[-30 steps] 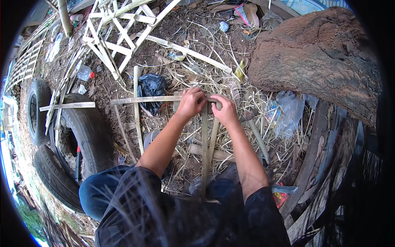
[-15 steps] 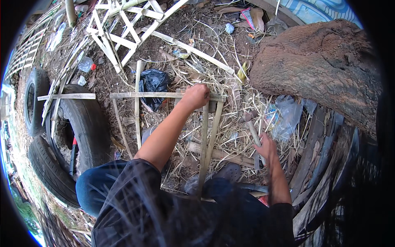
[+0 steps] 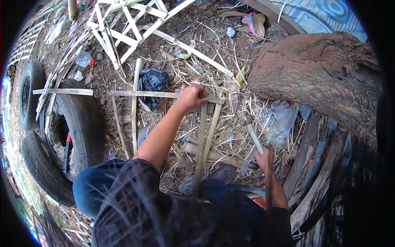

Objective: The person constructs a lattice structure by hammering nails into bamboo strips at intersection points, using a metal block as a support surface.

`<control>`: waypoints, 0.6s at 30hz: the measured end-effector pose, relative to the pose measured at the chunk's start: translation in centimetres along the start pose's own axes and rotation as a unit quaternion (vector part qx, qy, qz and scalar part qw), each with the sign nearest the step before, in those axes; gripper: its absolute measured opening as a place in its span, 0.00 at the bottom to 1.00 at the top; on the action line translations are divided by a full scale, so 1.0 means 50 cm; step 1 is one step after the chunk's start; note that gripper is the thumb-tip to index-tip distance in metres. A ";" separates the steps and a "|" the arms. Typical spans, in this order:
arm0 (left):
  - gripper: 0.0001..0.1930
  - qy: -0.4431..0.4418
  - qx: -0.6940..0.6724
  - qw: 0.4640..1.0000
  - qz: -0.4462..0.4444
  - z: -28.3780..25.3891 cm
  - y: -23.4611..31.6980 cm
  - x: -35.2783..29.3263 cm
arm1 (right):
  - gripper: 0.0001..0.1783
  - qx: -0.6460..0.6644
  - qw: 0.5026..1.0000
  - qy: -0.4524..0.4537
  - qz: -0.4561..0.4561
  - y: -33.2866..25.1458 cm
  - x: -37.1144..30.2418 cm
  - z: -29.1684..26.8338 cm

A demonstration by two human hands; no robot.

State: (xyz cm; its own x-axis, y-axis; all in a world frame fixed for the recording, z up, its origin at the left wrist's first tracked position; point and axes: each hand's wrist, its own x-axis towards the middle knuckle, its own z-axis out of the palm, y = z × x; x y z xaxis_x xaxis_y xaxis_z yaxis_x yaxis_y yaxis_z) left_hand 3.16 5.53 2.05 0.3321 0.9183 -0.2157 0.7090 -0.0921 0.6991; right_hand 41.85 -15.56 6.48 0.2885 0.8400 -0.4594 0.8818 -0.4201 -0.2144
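My left hand (image 3: 191, 98) is closed at the right part of a horizontal bamboo strip (image 3: 152, 94), where an upright strip (image 3: 201, 140) meets it. Its fingers curl down, and whatever is pinched at the joint is partly hidden. Another slat (image 3: 212, 133) slants from the strip's right end toward my lap, and a further upright (image 3: 135, 111) crosses the strip on the left. My right hand (image 3: 264, 159) grips the pale handle of a hammer (image 3: 256, 138). The hammer's dark head points away from me, to the right of the frame and apart from it.
Bamboo shavings (image 3: 230, 142) litter the ground beside a black plastic bag (image 3: 153, 84). A thick tree trunk (image 3: 312, 70) lies at right, with old tyres (image 3: 84, 123) at left. A bamboo lattice (image 3: 131, 31) lies at the far side; a round stick (image 3: 220, 156) is near my shoe.
The view has tilted slightly. My right hand has shifted the hammer a little, and its head now shows more end-on. My left hand stays at the joint, its fingers slightly loosened.
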 end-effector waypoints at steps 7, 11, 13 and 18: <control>0.17 -0.037 -0.022 0.999 -0.004 -0.004 -0.024 0.022 | 0.15 0.161 0.981 -0.091 -0.055 -0.145 -0.011 -0.033; 0.18 -0.049 -0.044 0.998 -0.006 -0.003 -0.028 0.029 | 0.15 0.229 0.962 -0.115 -0.092 -0.251 0.009 -0.024; 0.18 -0.042 -0.052 0.998 0.009 -0.007 -0.027 0.028 | 0.14 0.230 0.957 -0.145 -0.105 -0.293 0.018 -0.021; 0.18 -0.021 -0.042 0.999 0.018 -0.003 -0.041 0.028 | 0.14 0.227 0.953 -0.178 -0.097 -0.349 0.031 -0.020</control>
State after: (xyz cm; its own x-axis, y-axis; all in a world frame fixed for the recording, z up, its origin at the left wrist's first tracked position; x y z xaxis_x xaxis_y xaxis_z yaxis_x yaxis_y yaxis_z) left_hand 2.05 7.05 0.43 0.3833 0.8978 -0.2168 0.6426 -0.0906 0.7608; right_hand 27.28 -6.57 10.40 -0.0793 0.7809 -0.6196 0.6305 -0.4422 -0.6380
